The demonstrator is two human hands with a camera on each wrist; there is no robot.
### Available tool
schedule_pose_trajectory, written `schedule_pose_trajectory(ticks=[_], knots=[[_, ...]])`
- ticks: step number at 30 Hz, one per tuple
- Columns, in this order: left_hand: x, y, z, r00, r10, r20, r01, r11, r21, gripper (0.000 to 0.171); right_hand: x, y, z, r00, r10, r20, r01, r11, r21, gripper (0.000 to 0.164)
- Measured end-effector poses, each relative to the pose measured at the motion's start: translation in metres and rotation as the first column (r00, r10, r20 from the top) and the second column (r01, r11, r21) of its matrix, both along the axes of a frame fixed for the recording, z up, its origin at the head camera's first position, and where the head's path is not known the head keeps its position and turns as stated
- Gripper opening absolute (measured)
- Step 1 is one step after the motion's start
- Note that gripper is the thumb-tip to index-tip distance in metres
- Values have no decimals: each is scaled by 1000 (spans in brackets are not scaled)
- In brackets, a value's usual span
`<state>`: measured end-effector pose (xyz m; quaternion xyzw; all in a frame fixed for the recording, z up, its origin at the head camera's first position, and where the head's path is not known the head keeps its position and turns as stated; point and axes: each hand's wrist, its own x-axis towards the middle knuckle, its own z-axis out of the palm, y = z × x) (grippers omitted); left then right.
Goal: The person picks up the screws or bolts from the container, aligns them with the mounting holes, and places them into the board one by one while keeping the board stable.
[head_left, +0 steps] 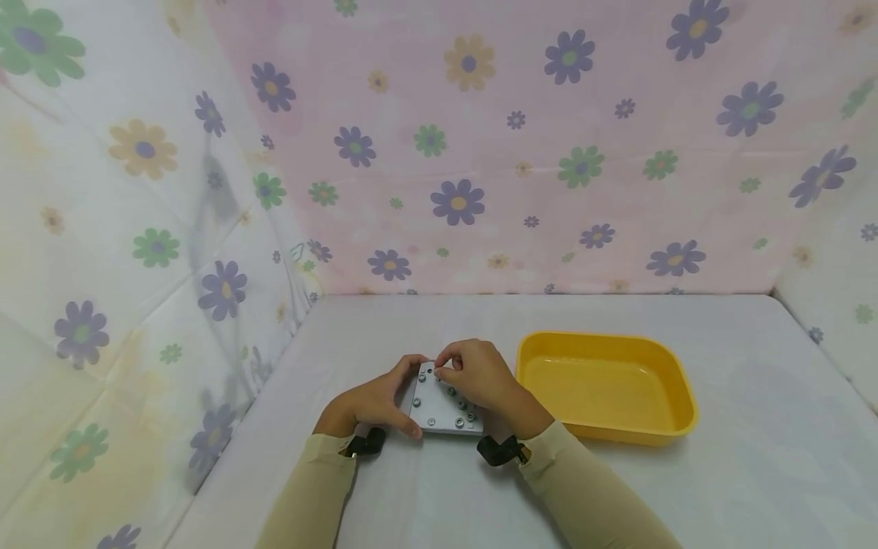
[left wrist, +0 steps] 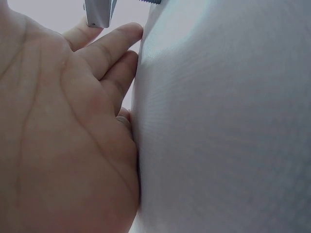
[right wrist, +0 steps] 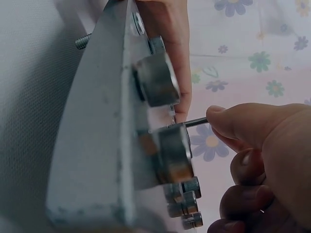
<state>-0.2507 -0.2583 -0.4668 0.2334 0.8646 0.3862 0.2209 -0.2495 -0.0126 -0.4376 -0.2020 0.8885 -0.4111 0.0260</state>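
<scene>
A pale metal plate [head_left: 439,408] with several socket-head screws [head_left: 459,422] in its face lies on the table. My left hand [head_left: 377,396] holds its left side, thumb at the near corner and fingers at the far end. In the left wrist view, the plate's corner [left wrist: 99,13] shows beyond the palm [left wrist: 63,121]. Over the plate's far end, my right hand [head_left: 483,374] pinches a thin metal shaft [right wrist: 197,121] between thumb and index finger. Its end inside the fingers is hidden. A threaded screw end [right wrist: 83,41] pokes out below the plate.
Right of the plate stands a yellow tray [head_left: 604,436], close to my right forearm. The white table [head_left: 754,473] meets flowered cloth walls [head_left: 480,259] at the back and sides. A black camera mount [head_left: 499,450] sits at my right wrist.
</scene>
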Motion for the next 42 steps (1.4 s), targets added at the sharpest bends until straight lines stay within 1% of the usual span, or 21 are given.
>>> schedule_pose_trajectory(ticks=[2, 9, 17, 22, 25, 28, 33, 38, 40, 42], knots=[[0, -1, 1, 1000, -2, -2, 2, 1000, 3, 118, 0, -1, -1, 1000, -5, -5, 5, 1000, 11, 5], [0, -4, -3, 1000, 3, -10, -3, 1000, -6, 117, 0, -4, -4, 1000, -15, 2, 15, 999, 30, 4], [2, -5, 0, 1000, 4, -9, -4, 1000, -1, 118, 3, -6, -5, 1000, -15, 7, 14, 999, 46, 5], [3, -4, -2, 1000, 14, 0, -14, 1000, -5, 117, 5, -7, -6, 999, -31, 37, 28, 997, 71, 5], [2, -4, -4, 1000, 14, 2, -14, 1000, -14, 117, 6, -9, -7, 998, -37, 49, 32, 995, 92, 6], [1, -4, -4, 1000, 10, 2, -10, 1000, -3, 118, 5, -8, -8, 998, -44, 45, 39, 994, 104, 7], [-2, -1, -5, 1000, -3, -7, 3, 1000, 4, 118, 5, -4, -7, 998, -55, 38, 51, 994, 96, 7], [1, -2, -3, 1000, -3, -2, 3, 1000, -1, 119, 7, 0, 1, 999, -39, 7, 39, 998, 43, 6], [3, -4, -2, 1000, 5, 2, -5, 1000, 15, 121, 8, 3, 7, 1000, -24, 12, 24, 1000, 21, 6], [5, -7, -1, 1000, 17, 4, -17, 999, 46, 120, 9, 8, 15, 999, -14, 33, 14, 1000, 12, 6]])
